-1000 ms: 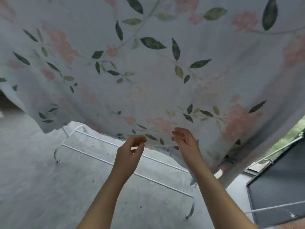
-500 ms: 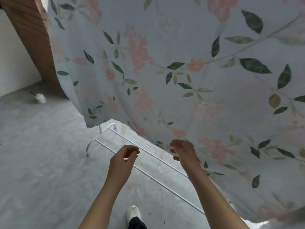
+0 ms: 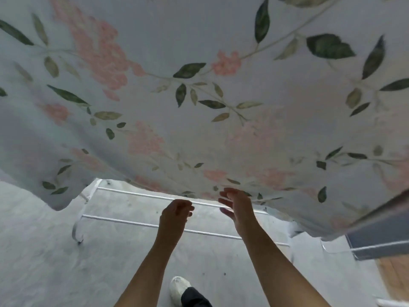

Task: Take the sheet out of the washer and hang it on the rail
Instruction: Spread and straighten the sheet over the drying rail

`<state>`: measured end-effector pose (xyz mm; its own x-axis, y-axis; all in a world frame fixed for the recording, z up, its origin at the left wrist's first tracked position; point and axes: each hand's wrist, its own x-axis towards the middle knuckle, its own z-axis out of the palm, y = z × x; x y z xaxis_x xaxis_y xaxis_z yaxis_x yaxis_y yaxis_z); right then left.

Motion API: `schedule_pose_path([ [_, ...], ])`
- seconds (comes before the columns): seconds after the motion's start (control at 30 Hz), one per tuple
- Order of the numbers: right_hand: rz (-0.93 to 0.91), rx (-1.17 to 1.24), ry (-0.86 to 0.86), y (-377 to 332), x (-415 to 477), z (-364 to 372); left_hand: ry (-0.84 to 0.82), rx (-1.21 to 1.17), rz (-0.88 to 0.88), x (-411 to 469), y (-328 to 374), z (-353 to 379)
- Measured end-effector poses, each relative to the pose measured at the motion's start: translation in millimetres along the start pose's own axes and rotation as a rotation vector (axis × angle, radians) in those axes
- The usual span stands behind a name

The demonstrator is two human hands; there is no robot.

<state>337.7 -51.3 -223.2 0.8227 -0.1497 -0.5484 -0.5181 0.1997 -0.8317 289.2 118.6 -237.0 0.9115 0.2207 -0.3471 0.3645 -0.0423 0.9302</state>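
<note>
A pale sheet (image 3: 221, 111) printed with pink flowers and green leaves hangs spread across the whole upper view, its lower hem billowing just above my hands. My left hand (image 3: 174, 216) is loosely curled below the hem and holds nothing. My right hand (image 3: 238, 207) is open, fingers spread, its fingertips at the hem's edge. White bars of the drying rack's base (image 3: 141, 221) lie on the floor under the sheet. The rail that carries the sheet is hidden above the cloth.
The floor (image 3: 44, 262) is grey concrete. My white shoe (image 3: 179, 289) stands between my forearms. A dark panel with a white frame (image 3: 380, 238) sits at the right, beside wooden flooring (image 3: 396, 275).
The view has swung back to the right and down. The sheet's hem has billowed across the frame. Both hands stay close together at the hem, the left curling further.
</note>
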Motion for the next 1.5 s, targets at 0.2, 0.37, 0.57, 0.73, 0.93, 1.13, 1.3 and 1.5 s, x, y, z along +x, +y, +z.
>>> schedule_pose_path([
  [0.2,0.298,0.394,0.331,51.0,51.0,-152.7,-0.244,-0.307,-0.474,17.9,-54.1,120.6],
  [0.37,0.371,0.503,0.432,79.6,121.0,-247.8,-0.321,-0.216,-0.547,66.1,-95.1,225.5],
  [0.57,0.332,0.717,0.458,132.7,217.4,-329.7,-0.350,-0.211,-0.590,134.2,-166.0,355.3],
  [0.73,0.239,0.879,0.473,177.2,271.8,-381.5,-0.284,-0.308,-0.676,157.7,-227.2,438.8],
  [0.93,0.115,0.823,0.357,199.2,300.7,-406.5,-0.347,-0.482,-0.558,177.3,-251.4,498.1],
  [1.13,0.086,0.594,0.421,214.4,324.8,-416.9,-0.155,-0.238,-0.460,183.6,-267.0,512.9],
  [1.3,0.174,0.490,0.500,225.3,338.9,-413.8,-0.035,-0.131,-0.451,185.9,-284.7,516.3],
  [1.5,0.310,0.494,0.360,223.1,345.0,-402.8,0.053,-0.082,-0.468,201.5,-285.7,505.7],
])
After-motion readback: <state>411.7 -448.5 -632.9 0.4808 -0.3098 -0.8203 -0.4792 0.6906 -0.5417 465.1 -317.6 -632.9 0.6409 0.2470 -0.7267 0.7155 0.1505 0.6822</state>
